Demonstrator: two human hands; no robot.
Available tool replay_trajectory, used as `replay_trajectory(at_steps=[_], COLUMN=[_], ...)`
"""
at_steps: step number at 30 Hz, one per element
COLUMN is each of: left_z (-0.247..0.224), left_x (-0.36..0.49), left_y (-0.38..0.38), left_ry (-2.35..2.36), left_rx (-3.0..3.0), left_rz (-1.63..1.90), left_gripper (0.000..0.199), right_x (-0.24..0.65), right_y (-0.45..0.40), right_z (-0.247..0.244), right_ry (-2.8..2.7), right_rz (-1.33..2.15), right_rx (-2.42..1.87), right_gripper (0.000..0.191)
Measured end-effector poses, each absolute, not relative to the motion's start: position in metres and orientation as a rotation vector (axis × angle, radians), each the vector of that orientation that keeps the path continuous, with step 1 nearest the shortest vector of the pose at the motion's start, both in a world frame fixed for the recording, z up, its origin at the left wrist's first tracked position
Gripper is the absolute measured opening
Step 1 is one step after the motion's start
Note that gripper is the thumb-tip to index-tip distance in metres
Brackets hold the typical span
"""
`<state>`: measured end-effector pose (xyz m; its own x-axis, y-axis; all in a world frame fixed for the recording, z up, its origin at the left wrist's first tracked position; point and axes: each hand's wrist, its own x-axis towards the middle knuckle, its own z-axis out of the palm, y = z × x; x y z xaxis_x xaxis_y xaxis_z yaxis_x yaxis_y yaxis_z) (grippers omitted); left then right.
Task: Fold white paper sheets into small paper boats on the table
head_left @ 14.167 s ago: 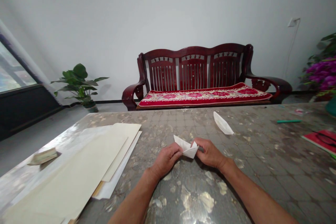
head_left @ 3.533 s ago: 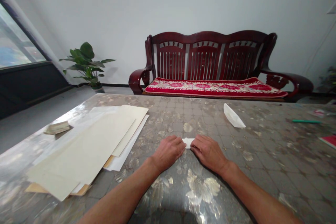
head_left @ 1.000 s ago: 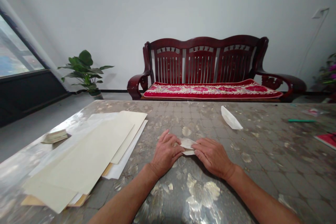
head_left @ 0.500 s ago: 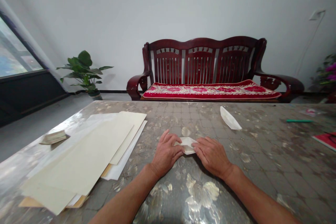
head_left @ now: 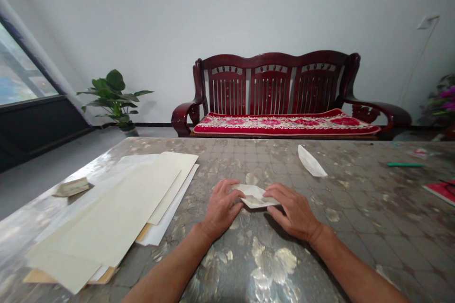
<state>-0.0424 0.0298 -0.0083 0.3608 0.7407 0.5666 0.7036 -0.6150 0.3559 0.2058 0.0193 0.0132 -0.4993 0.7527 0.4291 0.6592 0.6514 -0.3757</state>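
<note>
A small folded white paper (head_left: 254,197) lies on the patterned table between my hands, its middle slightly opened. My left hand (head_left: 222,208) has its fingertips on the paper's left end, thumb in front and fingers over the top. At the right end, my right hand (head_left: 291,208) holds the paper between its fingers and thumb. Another folded white paper (head_left: 312,161), pointed at both ends, rests farther back to the right, touched by neither hand.
Large cream sheets (head_left: 117,213) are stacked on the left, beside a small folded wad (head_left: 72,187). A green pen (head_left: 405,164) and a red book (head_left: 441,191) lie at the right. Beyond the table (head_left: 227,149) stands a wooden bench (head_left: 270,87).
Both hands have loosened and spread slightly apart. More of the folded paper shows between them, especially at its right end.
</note>
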Motion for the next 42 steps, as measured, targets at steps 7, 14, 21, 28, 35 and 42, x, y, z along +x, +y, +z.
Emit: replay_trajectory(at_steps=[7,14,21,28,35,42], left_z=[-0.009,-0.016,-0.018,-0.025,-0.029,-0.031], left_x=[-0.045,-0.046,-0.047,-0.052,-0.055,-0.055], left_y=[0.030,0.033,0.035,0.043,0.050,0.050], left_ry=[1.383,1.380,1.366,1.485,1.571,1.571], left_rx=[2.506,2.447,2.382,2.206,2.043,2.034], left_rz=[1.072,1.081,1.117,1.369,1.293,1.193], left_gripper=[0.028,0.027,0.029,0.045,0.043,0.038], right_x=[0.211,0.214,0.218,0.219,0.241,0.324], right_y=[0.021,0.025,0.027,0.029,0.043,0.067], right_z=[0.009,0.003,0.001,0.000,0.015,0.022], right_ry=[-2.238,-2.184,-2.249,-2.264,-1.918,-1.373], right_rz=[0.269,0.290,0.266,0.217,0.013,-0.266], right_rx=[-1.119,-1.161,-1.181,-1.044,-1.036,-1.523], right_gripper=[0.044,0.037,0.028,0.016,0.017,0.034])
